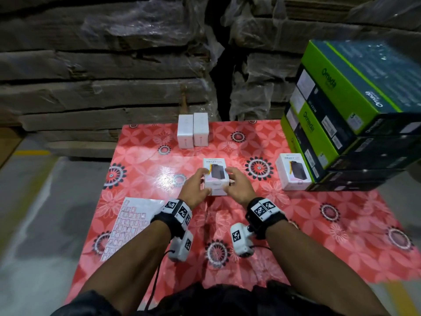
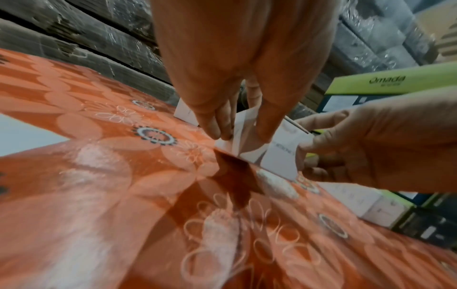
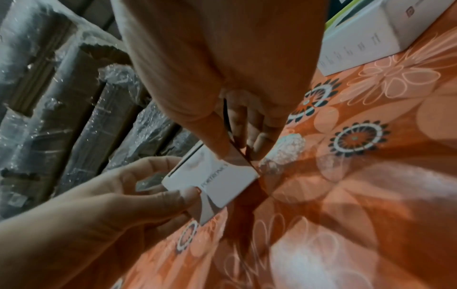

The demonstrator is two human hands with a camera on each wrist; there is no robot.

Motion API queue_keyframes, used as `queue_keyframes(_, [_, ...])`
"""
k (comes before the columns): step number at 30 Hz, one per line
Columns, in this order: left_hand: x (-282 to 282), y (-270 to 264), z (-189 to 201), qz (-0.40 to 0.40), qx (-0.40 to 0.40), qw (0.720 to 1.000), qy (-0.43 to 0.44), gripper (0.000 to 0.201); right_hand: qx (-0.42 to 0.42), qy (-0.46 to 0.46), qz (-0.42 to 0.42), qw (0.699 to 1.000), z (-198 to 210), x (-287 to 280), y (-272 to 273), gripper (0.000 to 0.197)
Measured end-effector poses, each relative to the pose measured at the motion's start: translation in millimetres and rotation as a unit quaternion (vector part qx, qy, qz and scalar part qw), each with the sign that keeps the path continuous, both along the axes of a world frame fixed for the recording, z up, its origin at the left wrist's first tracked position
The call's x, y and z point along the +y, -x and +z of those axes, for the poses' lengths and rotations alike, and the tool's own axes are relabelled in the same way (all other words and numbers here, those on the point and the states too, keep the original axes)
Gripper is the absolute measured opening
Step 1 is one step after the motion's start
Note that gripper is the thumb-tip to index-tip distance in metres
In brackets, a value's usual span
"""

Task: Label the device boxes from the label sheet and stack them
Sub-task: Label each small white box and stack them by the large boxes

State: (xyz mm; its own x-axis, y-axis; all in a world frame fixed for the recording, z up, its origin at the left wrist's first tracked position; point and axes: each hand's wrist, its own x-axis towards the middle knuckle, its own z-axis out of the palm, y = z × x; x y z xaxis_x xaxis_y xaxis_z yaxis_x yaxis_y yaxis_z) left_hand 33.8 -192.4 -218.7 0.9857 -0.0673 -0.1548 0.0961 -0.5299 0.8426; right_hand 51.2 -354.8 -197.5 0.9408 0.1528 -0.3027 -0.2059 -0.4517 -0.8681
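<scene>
A white device box [image 1: 216,176] with a dark device printed on top stands in the middle of the red flowered tablecloth [image 1: 145,169]. Both hands hold it. My left hand [image 1: 201,182] grips its left side, thumb on the near face. My right hand [image 1: 230,181] grips its right side. In the left wrist view the left hand [image 2: 237,135] pinches the box [image 2: 281,154], whose lower edge meets the cloth. In the right wrist view the right hand [image 3: 241,150] clasps the box [image 3: 215,176]. The label sheet [image 1: 127,226] lies flat at the near left.
Another device box [image 1: 293,171] lies at the right, against a tall stack of green and dark cartons [image 1: 341,115]. Two white boxes [image 1: 193,130] stand upright side by side at the table's far edge. Wrapped cardboard bundles [image 1: 102,76] rise behind the table.
</scene>
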Motion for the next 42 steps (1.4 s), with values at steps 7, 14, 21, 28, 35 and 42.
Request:
queue_keyframes(7, [-3.9, 13.8, -9.3, 0.027, 0.002, 0.992, -0.125, 0.043, -0.012, 0.053, -0.006, 0.998, -9.1, 15.8, 13.8, 0.053])
queue_keyframes(14, [34.2, 33.9, 0.4, 0.064, 0.016, 0.975, -0.212, 0.045, -0.12, 0.166, 0.016, 0.979, -1.5, 33.6, 10.6, 0.037])
queue_keyframes(21, [108.4, 65.5, -2.8, 0.141, 0.052, 0.937, -0.315, 0.043, -0.164, 0.11, 0.146, 0.969, -1.3, 104.2, 28.3, 0.027])
queue_keyframes(28, [169.1, 99.6, -16.3, 0.152, 0.087, 0.912, -0.372, 0.039, -0.129, 0.166, 0.248, 0.946, -21.9, 170.0, 41.1, 0.026])
queue_keyframes(35, [197.7, 113.8, -25.3, 0.143, 0.083, 0.89, -0.426, 0.03, -0.13, 0.219, 0.301, 0.919, -37.2, 213.4, 35.7, 0.027])
queue_keyframes(42, [199.3, 116.5, -38.3, 0.071, 0.017, 0.878, -0.473, 0.033, -0.145, 0.263, 0.33, 0.895, -45.6, 252.1, 24.2, 0.025])
